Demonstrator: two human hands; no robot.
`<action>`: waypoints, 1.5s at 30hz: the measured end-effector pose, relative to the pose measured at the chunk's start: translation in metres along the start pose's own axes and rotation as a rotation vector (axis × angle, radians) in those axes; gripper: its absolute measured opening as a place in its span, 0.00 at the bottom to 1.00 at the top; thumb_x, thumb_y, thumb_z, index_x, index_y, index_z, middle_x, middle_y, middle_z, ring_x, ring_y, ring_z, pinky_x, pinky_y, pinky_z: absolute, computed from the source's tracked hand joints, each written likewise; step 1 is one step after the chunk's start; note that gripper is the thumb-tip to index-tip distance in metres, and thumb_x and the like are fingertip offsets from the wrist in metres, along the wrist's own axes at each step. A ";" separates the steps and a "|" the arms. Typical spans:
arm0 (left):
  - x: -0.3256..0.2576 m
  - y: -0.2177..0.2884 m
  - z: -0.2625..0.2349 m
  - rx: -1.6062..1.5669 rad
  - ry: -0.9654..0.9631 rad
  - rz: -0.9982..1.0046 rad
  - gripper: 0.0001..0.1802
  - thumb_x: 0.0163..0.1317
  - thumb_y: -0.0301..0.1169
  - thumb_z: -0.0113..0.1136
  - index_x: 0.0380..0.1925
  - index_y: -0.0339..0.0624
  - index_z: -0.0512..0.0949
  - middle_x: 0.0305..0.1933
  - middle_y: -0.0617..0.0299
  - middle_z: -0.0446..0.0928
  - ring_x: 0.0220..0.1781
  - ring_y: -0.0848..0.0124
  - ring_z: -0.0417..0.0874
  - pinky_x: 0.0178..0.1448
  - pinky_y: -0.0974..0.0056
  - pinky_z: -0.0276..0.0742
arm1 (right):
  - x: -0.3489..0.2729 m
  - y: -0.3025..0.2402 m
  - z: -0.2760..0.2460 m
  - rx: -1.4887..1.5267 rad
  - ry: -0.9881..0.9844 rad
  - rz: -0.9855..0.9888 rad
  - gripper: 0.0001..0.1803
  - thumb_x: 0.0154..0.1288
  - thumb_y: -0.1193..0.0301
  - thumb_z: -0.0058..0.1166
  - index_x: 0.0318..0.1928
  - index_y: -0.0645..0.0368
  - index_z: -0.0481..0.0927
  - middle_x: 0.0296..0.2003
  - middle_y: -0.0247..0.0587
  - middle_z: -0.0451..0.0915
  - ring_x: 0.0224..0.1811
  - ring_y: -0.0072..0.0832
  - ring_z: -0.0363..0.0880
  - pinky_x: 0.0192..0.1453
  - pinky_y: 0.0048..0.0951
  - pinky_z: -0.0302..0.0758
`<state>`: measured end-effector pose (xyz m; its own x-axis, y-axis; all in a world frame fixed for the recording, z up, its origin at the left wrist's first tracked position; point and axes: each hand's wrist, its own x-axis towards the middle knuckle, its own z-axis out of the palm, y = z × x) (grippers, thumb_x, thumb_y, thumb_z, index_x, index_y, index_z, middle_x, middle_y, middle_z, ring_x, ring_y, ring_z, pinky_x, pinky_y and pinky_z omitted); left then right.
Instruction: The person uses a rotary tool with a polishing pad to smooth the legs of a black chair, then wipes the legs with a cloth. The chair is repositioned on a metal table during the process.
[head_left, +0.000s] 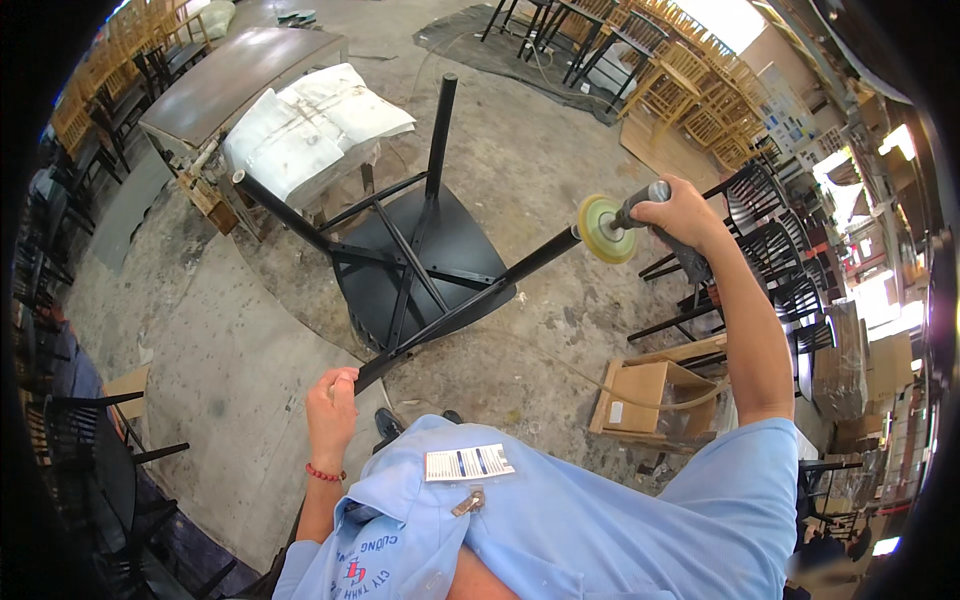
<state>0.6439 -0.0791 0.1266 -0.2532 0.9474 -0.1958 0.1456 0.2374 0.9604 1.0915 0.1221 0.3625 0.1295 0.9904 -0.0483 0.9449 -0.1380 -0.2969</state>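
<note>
A black wooden chair (380, 265) is upside down in front of me, its legs and cross braces pointing up from the dark seat underside. My left hand (332, 408), with a red beaded bracelet at the wrist, is closed around the near leg's end. My right hand (686, 218) is wrapped around a disc sander (642, 203) with a dark grip. Its round yellow-green pad (605, 229) meets the tip of the right-hand leg (545, 255), or sits right beside it. The pad looks slightly smeared. The two farther legs stand untouched.
A brown-topped table (235, 75) stands at the far left, beside a stand covered by white sheets (305, 125). A hose (660, 405) runs over a wooden crate (605, 410) holding a cardboard box (640, 390). Black chairs (765, 240) line the right; more chairs (130, 460) stand left.
</note>
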 end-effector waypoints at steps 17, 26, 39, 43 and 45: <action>0.007 -0.004 -0.007 -0.009 -0.143 -0.001 0.15 0.68 0.32 0.52 0.41 0.31 0.82 0.39 0.55 0.84 0.32 0.71 0.80 0.38 0.66 0.76 | 0.008 -0.012 -0.005 -0.192 0.115 0.101 0.31 0.49 0.57 0.68 0.46 0.68 0.77 0.34 0.54 0.83 0.32 0.41 0.85 0.36 0.38 0.79; 0.006 -0.006 -0.012 -0.025 -0.097 -0.122 0.13 0.66 0.29 0.52 0.35 0.29 0.82 0.44 0.52 0.84 0.40 0.66 0.84 0.45 0.64 0.79 | 0.143 -0.067 -0.034 0.358 0.009 -0.139 0.19 0.56 0.66 0.68 0.41 0.65 0.76 0.23 0.40 0.78 0.16 0.25 0.77 0.19 0.28 0.73; -0.002 0.029 0.021 -0.310 0.286 -0.500 0.13 0.62 0.27 0.51 0.32 0.31 0.84 0.53 0.54 0.82 0.27 0.70 0.84 0.30 0.69 0.76 | 0.314 -0.237 0.044 0.048 -0.260 -0.445 0.27 0.51 0.60 0.69 0.44 0.70 0.78 0.28 0.49 0.82 0.21 0.31 0.82 0.22 0.32 0.78; -0.003 0.030 0.022 -0.276 0.246 -0.444 0.13 0.59 0.25 0.50 0.33 0.30 0.84 0.51 0.54 0.83 0.25 0.72 0.82 0.29 0.69 0.74 | 0.334 -0.242 0.049 -0.085 -0.257 -0.408 0.28 0.53 0.62 0.69 0.46 0.71 0.76 0.29 0.48 0.81 0.20 0.31 0.81 0.19 0.32 0.77; 0.004 0.031 0.022 -0.278 0.225 -0.428 0.14 0.58 0.25 0.50 0.33 0.30 0.85 0.51 0.54 0.83 0.25 0.72 0.81 0.29 0.69 0.73 | 0.350 -0.226 0.032 -0.216 -0.160 -0.389 0.27 0.53 0.62 0.69 0.46 0.71 0.76 0.29 0.48 0.81 0.20 0.31 0.82 0.19 0.33 0.77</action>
<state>0.6680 -0.0631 0.1510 -0.4369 0.7021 -0.5623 -0.2650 0.4969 0.8264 0.9132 0.4998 0.3823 -0.2781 0.9525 -0.1242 0.9573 0.2642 -0.1174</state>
